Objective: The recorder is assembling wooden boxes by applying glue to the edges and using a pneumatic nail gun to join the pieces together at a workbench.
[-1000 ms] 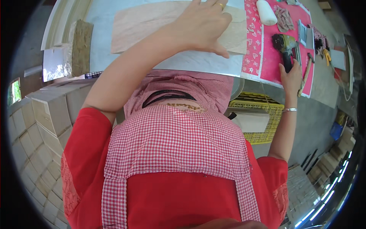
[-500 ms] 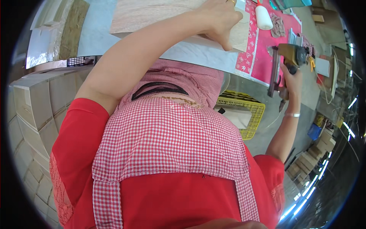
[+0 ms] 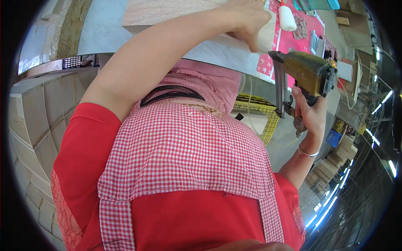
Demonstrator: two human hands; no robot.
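Pneumatic nail gun (image 3: 303, 77): olive-brown body with a long dark magazine hanging down, held off the workbench (image 3: 104, 31), just out from its near edge. Right hand (image 3: 310, 112): wrapped tight around the gun's grip; silver bangle (image 3: 307, 153) at the wrist. Left hand (image 3: 247, 21): pressed down on a pale wood panel (image 3: 167, 10) lying along the near edge of the workbench, fingers curled over it; whether it actually grips the panel cannot be told. Pink mat (image 3: 299, 37): toward the bench's right end, carrying a white roll (image 3: 287, 19) and small, blurred items. Yellow crate (image 3: 259, 113): below the bench. Stacked pale wood blocks (image 3: 33, 121): at the left.
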